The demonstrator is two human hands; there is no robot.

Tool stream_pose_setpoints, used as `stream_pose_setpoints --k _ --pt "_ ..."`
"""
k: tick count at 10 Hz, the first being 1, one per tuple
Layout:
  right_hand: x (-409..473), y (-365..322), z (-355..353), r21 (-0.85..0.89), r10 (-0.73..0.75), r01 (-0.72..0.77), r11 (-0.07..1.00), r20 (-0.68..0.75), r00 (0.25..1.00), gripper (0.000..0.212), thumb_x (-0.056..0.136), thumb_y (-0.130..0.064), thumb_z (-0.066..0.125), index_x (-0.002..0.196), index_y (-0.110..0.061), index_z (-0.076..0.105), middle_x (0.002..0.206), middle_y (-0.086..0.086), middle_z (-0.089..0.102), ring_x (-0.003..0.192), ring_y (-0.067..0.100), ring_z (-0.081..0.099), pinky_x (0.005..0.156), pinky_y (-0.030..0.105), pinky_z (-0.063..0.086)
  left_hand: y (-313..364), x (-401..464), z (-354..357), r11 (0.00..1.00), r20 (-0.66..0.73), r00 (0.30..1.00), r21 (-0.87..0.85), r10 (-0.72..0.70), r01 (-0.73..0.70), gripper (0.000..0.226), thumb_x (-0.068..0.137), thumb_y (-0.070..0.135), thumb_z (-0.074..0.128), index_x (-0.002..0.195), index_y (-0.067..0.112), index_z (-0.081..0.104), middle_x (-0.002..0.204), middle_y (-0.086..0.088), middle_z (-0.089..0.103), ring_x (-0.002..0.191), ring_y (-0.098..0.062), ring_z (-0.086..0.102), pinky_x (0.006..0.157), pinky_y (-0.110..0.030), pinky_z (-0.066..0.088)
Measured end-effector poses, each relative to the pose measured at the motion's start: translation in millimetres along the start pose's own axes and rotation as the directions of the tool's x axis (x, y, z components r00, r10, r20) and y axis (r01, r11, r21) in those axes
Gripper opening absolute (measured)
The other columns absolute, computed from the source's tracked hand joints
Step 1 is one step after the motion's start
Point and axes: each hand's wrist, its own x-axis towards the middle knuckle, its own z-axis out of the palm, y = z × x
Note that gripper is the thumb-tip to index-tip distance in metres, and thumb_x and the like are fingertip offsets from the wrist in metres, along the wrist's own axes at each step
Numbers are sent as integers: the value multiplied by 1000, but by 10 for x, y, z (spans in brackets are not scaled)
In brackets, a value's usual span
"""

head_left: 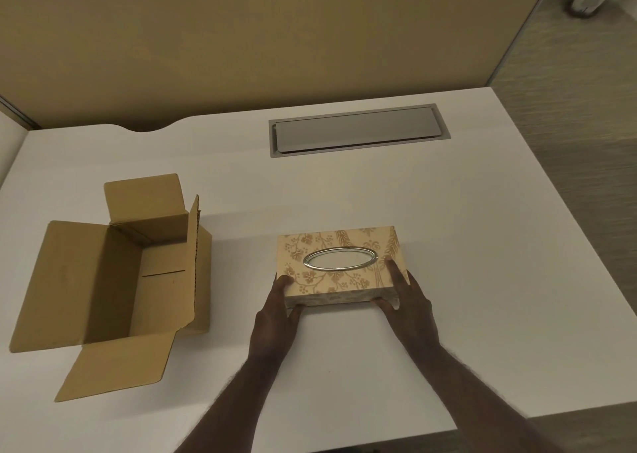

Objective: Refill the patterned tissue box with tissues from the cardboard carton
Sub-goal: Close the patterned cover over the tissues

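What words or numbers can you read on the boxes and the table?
None at all.
Patterned tissue box: only leaf and flower patterns, no writing.
Cardboard carton: plain brown, no print showing.
Grey cable hatch in the white table: no label.

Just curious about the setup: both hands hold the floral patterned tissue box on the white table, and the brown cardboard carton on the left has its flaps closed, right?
Not quite: the head view shows the brown cardboard carton with its flaps open. The rest holds: the left hand and right hand hold the floral patterned tissue box on the white table, carton on the left.
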Motion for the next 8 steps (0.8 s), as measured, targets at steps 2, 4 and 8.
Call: stream_pose_setpoints --k 2,4,8 --pt "-26 20 35 5 14 -15 1000 40 999 78 81 -16 79 149 -19 40 137 18 58 101 39 69 74 48 59 -44 -20 40 1000 -11 1000 -1 12 -12 56 88 21 71 122 41 32 135 -2 63 98 -34 70 74 -36 57" --pt "-48 16 47 -11 -28 28 1000 -6 1000 77 78 -7 80 146 -12 45 132 20 61 93 38 72 67 45 60 -87 -50 69 999 -30 999 3 33 -33 52 90 17 68 123 38 35 131 -5 65 96 -32 72 70 -33 58" --pt "-32 28 -37 -93 -78 76 993 -15 997 98 71 -47 81 149 -23 28 154 15 39 125 36 57 80 44 58 -13 -76 -26 976 -85 972 37 219 -216 71 80 29 77 138 19 36 158 -10 34 130 -23 53 85 -30 52"
